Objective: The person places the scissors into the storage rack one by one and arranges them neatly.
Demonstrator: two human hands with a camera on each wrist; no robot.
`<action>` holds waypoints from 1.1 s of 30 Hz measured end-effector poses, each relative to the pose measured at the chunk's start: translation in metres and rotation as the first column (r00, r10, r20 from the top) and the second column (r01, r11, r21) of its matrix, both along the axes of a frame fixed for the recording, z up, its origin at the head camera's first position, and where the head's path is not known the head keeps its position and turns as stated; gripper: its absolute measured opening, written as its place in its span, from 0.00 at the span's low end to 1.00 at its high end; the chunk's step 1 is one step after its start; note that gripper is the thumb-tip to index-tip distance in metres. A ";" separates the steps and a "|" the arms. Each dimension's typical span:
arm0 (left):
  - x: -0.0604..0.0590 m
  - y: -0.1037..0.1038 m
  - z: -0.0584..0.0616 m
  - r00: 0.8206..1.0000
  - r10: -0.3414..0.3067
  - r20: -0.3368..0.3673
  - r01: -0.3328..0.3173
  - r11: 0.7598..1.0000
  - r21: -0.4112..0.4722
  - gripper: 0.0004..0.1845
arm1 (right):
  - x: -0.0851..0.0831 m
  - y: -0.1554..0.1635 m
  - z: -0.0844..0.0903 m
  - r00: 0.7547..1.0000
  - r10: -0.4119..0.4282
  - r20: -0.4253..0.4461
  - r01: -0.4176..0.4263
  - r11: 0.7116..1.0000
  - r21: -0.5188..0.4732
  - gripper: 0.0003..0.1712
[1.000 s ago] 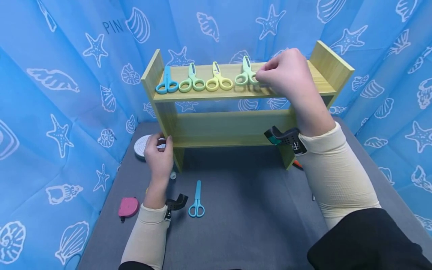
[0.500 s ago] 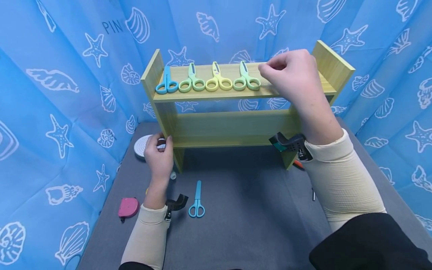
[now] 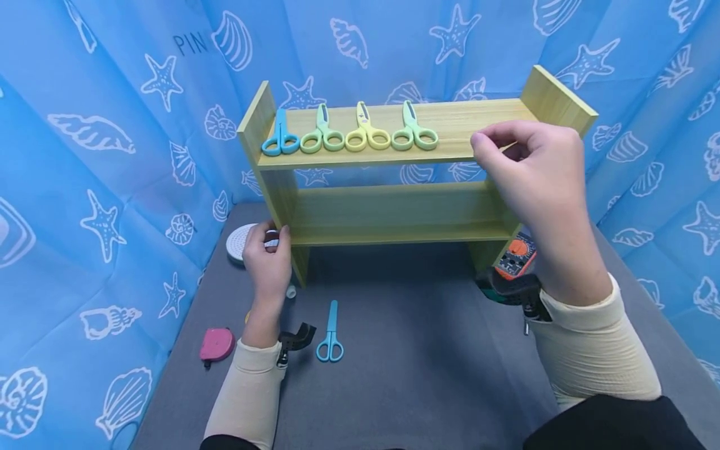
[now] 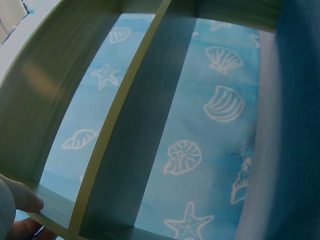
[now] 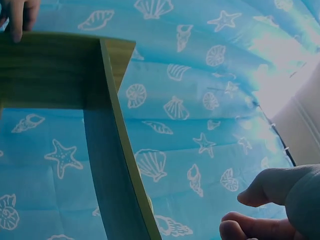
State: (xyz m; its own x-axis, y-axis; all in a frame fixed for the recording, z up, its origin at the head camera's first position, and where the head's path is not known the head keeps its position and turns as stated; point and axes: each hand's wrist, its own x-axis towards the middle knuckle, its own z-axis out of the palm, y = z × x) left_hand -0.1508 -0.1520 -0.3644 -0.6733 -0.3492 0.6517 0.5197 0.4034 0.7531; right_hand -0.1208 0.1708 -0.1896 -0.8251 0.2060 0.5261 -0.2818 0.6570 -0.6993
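On grey tabletop (image 3: 405, 350), blue seashell curtain (image 3: 101, 125) around; left hand (image 3: 265, 259) grips shelf leg (image 3: 284, 206), right hand (image 3: 534, 169) curled, empty.

Left hand (image 3: 267, 259) gripping, right hand (image 3: 534, 172) apparently empty
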 end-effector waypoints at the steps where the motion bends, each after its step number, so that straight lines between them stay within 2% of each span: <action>1: 0.000 0.000 0.000 1.000 0.002 -0.001 -0.002 1.000 0.001 0.07 | 0.004 0.001 -0.003 1.000 0.004 -0.013 -0.004 1.000 -0.005 0.17; 9: 0.002 0.002 0.002 1.000 0.006 -0.002 -0.006 1.000 0.007 0.07 | 0.030 0.001 -0.029 0.991 0.035 -0.131 -0.043 0.997 -0.059 0.11; 13: 0.003 0.002 0.003 1.000 0.002 -0.001 -0.002 1.000 0.002 0.07 | 0.041 0.000 -0.042 0.987 0.052 -0.152 -0.061 0.996 -0.059 0.09; 22: 0.002 0.003 0.003 1.000 0.006 -0.003 -0.006 1.000 -0.009 0.07 | 0.060 -0.004 -0.076 0.989 0.091 -0.119 -0.104 0.989 -0.107 0.07; 27: 0.000 0.003 0.002 1.000 0.011 -0.007 -0.011 1.000 -0.001 0.07 | 0.065 -0.008 -0.096 0.988 0.118 -0.099 -0.134 0.976 -0.173 0.07; 33: 0.000 0.002 0.001 1.000 0.020 0.004 -0.020 1.000 0.003 0.07 | 0.068 -0.014 -0.117 0.988 0.143 -0.064 -0.153 0.967 -0.203 0.08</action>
